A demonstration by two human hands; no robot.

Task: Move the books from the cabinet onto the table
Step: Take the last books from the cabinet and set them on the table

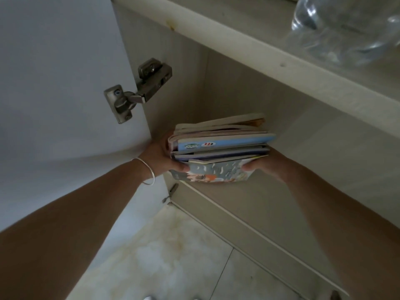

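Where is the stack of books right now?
In the head view, the stack of books sits mid-frame inside the open cabinet, gripped between the left hand and right hand.

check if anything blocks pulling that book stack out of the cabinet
Nothing visible does. The left hand and right hand each have a grip on the stack of books, the cabinet door is swung open, and the opening toward the person shows nothing in it. The table is out of view.

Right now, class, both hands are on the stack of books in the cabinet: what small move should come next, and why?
Probably draw the stack of books straight out past the shelf edge: the left hand and right hand already grip its two ends, and it sits inside the cabinet.
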